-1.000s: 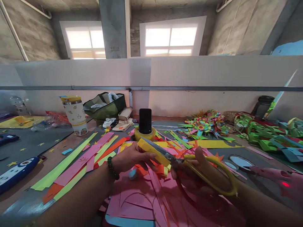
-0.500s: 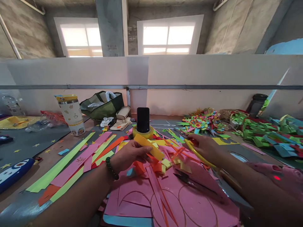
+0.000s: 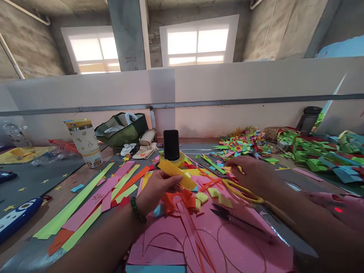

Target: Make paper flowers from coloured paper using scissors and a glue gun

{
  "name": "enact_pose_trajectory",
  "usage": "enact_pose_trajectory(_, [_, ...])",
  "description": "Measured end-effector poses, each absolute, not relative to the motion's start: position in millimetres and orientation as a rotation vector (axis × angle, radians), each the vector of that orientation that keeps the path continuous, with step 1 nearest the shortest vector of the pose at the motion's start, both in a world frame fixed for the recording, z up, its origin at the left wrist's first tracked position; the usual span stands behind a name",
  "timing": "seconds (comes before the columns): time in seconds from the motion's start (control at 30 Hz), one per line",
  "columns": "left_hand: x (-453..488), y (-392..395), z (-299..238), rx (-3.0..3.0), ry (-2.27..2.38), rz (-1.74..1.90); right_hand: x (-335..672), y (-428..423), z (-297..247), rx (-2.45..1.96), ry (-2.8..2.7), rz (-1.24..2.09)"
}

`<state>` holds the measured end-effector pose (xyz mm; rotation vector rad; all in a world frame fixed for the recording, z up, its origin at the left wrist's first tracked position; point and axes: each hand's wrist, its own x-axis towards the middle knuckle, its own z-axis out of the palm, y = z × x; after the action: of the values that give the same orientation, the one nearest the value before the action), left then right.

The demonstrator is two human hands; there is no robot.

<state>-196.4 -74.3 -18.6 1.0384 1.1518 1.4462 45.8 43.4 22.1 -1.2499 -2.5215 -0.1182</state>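
Observation:
My left hand [image 3: 157, 186] is closed on a yellow paper strip [image 3: 175, 173], held up over a heap of orange and yellow offcuts [image 3: 187, 197]. My right hand [image 3: 250, 173] reaches forward over the loose strips with its fingers curled in a pinch; a small yellow bit shows at the fingertips, but I cannot make out what it is. Yellow-handled scissors [image 3: 245, 192] lie on the pink sheets [image 3: 199, 235] just below that hand, blades pointing left.
A phone [image 3: 171, 144] stands in a yellow tape roll. Long coloured strips [image 3: 93, 197] lie at left by a tumbler [image 3: 85, 142] and a green bag [image 3: 122, 129]. Paper flowers [image 3: 244, 144] and green paper [image 3: 318, 155] pile up at right. A pink glue gun [image 3: 338, 206] is near right.
My right hand stopped cutting the yellow strip, laid the scissors on the pink sheets and reached forward over the scraps. My left hand kept the strip and lifted it slightly.

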Motion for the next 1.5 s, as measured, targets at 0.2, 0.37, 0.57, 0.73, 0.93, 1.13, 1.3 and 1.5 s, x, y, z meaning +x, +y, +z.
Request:
enact_pose_trajectory(0.2, [-176.5,-81.2,-20.5,1.134,1.163,1.402,6.9,-1.6,-0.6,-0.673,-2.248,1.086])
enact_pose_trajectory(0.37, [-187.5,-77.0,-20.4,1.146,1.243,1.383,14.2,21.6,-1.7,-0.687,-2.063,1.285])
enact_pose_trajectory(0.57, [-235.9,-61.1,-19.0,1.151,1.559,1.223,20.4,36.8,-1.2,-0.785,-1.973,1.151])
enact_pose_trajectory(0.73, [-266.7,-65.1,-11.2,1.237,1.883,0.883,20.1,34.1,-4.9,-0.761,-2.029,1.097])
enact_pose_trajectory(0.93, [-296.2,-78.9,4.2,1.378,2.391,0.856,22.1,29.2,-3.0,-0.738,-2.076,1.088])
enact_pose_trajectory(1.13, [-246.7,-88.1,14.1,1.813,2.403,1.188,18.0,12.8,-1.0,-0.672,-2.208,1.060])
enact_pose_trajectory(1.3, [-187.1,-96.3,-4.1,2.582,1.717,1.034,15.6,-0.9,2.9,-0.570,-2.167,1.393])
enact_pose_trajectory(1.5, [-180.7,-90.4,-17.2,1.999,1.615,1.013,16.5,15.8,3.4,-0.585,-2.052,1.517])
